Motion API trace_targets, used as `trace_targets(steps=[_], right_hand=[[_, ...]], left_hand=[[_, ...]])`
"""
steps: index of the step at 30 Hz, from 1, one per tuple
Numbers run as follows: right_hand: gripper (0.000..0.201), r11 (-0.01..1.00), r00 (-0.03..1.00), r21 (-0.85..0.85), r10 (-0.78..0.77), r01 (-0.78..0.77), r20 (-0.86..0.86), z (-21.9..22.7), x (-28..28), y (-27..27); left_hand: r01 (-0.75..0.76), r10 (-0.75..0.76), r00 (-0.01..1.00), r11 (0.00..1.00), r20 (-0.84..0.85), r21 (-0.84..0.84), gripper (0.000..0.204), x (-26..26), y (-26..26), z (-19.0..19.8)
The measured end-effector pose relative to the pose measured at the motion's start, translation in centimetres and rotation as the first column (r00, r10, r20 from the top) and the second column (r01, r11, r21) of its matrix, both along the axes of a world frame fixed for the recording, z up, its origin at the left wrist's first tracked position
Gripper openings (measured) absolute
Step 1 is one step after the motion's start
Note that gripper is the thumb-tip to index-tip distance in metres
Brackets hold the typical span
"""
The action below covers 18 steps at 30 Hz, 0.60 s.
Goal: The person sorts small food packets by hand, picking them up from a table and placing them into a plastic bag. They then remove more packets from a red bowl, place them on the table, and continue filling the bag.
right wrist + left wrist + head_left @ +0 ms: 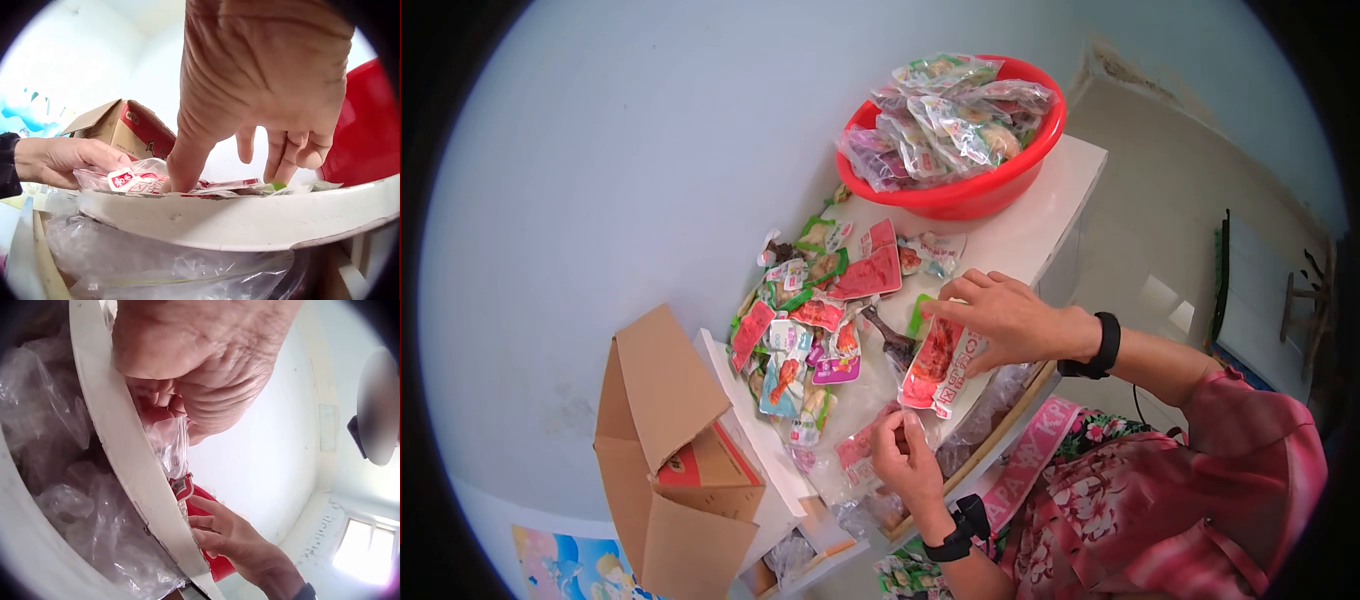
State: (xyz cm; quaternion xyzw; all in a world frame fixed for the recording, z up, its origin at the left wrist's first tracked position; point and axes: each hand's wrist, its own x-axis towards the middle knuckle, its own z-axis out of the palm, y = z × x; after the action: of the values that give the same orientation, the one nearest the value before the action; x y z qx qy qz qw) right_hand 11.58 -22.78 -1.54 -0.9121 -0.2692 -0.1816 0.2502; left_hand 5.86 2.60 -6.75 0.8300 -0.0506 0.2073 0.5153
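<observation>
A red-and-white food packet [935,360] lies near the table's front edge, under my right hand [1015,320]. The right thumb is at the packet's near side, and the other fingers reach over its far end, spread apart. My left hand [908,465] pinches a clear plastic bag [170,447] between thumb and curled fingers. Another red packet [858,448] shows beneath the clear plastic beside the left hand. A dark brown vacuum-packed piece [887,335] lies just left of the right hand, near a green-edged packet [919,315].
Several mixed snack packets [785,370] are heaped along the wall side of the white table [1055,190]. Filled clear bags crowd a red basin [970,205] at the far end. An open cardboard box [665,385] stands left. Below the tabletop, a drawer holds clear plastic bags [169,250].
</observation>
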Motion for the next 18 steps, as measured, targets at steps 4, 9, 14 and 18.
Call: trace_targets(steps=[4,9,14,18], right_hand=[[0.096,0.997,0.993,-0.073,0.02,-0.029,-0.113,0.6,0.7,0.3],[0.094,1.0,0.992,0.023,-0.003,0.006,-0.129,0.7,1.5,0.8],[0.074,0.9,0.928,0.391,-0.037,0.192,-0.37,-0.1,0.7,0.2],[0.046,0.767,0.87,0.603,0.124,0.221,-0.477,-0.5,0.5,-0.9]], left_hand=[[-0.036,0.035,0.999,0.999,0.011,0.028,0.014,-0.2,-0.5,0.4],[-0.123,0.107,0.989,0.977,0.098,0.174,0.009,-0.6,-2.0,-0.1],[-0.294,0.133,0.931,0.823,0.339,0.486,0.026,-1.9,-3.4,0.6],[-0.199,0.168,0.974,0.956,0.154,0.215,0.042,-3.1,-3.6,0.4]])
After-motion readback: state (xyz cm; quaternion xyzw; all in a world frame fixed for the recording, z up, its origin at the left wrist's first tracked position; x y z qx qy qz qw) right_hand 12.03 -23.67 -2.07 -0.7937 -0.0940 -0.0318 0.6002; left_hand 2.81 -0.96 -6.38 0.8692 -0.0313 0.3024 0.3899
